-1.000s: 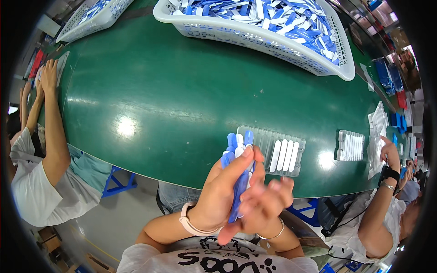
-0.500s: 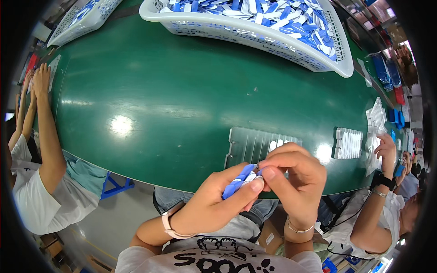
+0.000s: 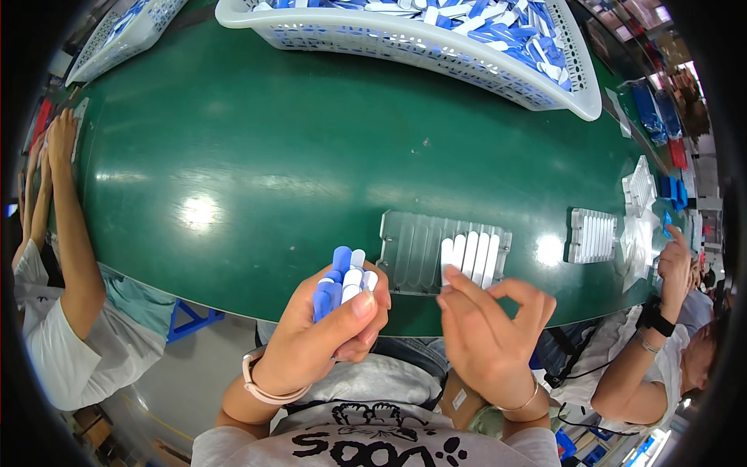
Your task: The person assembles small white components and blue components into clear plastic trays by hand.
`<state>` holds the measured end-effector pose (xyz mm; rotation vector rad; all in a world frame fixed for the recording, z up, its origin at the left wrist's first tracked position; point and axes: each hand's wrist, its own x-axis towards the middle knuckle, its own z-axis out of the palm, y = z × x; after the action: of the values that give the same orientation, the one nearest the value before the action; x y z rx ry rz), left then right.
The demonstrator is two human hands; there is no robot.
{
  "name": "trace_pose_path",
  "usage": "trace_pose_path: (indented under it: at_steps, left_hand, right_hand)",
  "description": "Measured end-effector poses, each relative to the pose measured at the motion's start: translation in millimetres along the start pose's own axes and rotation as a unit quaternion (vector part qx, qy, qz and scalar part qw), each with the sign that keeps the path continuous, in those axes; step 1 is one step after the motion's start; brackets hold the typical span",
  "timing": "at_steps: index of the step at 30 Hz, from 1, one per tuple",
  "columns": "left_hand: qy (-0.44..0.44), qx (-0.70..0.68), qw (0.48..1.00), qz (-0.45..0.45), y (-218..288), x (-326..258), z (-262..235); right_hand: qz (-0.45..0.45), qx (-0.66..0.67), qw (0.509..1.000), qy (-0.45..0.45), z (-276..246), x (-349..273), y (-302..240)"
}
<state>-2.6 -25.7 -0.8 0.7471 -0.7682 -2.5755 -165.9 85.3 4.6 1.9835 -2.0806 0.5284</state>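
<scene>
My left hand [image 3: 323,331] is closed around a bunch of small flat blue and white strips [image 3: 343,274] with rounded ends, fanned out above the thumb. To its right lies a clear grooved plastic tray [image 3: 405,253], with several white strips [image 3: 471,257] side by side in its right part. My right hand [image 3: 494,331] is at the tray's near edge, its fingertips on the lower end of the leftmost white strip [image 3: 447,253]. The other fingers of that hand are bent over the tray's near right corner.
A white perforated basket [image 3: 436,54] heaped with blue and white strips stands at the far side of the green table [image 3: 257,156]. Another basket [image 3: 117,47] is at far left. A second filled tray [image 3: 593,236] lies at right. Co-workers' arms [image 3: 66,194] reach in from both sides.
My hands have come apart: the left moved left with its bunch, the right went to the tray. Another white strip is now at the left of the row there.
</scene>
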Motion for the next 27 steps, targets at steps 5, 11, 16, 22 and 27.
trace_pose_path:
  at_steps: [5,11,16,22,27]
  left_hand:
    - [-0.006,-0.034,0.999,-0.009,0.0,-1.5,-0.9]
    - [0.009,-0.043,0.998,-0.042,2.3,-5.8,-2.3]
    - [0.014,-0.019,0.998,-0.054,5.1,-5.9,3.5]
    - [-0.007,0.033,0.996,-0.086,6.8,-3.2,9.6]
    - [0.002,0.038,0.995,-0.089,4.7,-3.3,8.5]
  right_hand:
    - [0.030,-0.040,0.988,-0.146,-25.6,13.0,-14.8]
    - [-0.024,-0.067,0.993,-0.090,-21.6,17.2,-1.8]
    - [-0.020,-0.072,0.990,-0.119,-24.2,3.5,7.4]
    - [-0.094,-0.128,0.983,-0.096,-21.9,11.0,12.2]
    - [-0.067,-0.093,0.988,-0.101,-22.2,8.4,22.0]
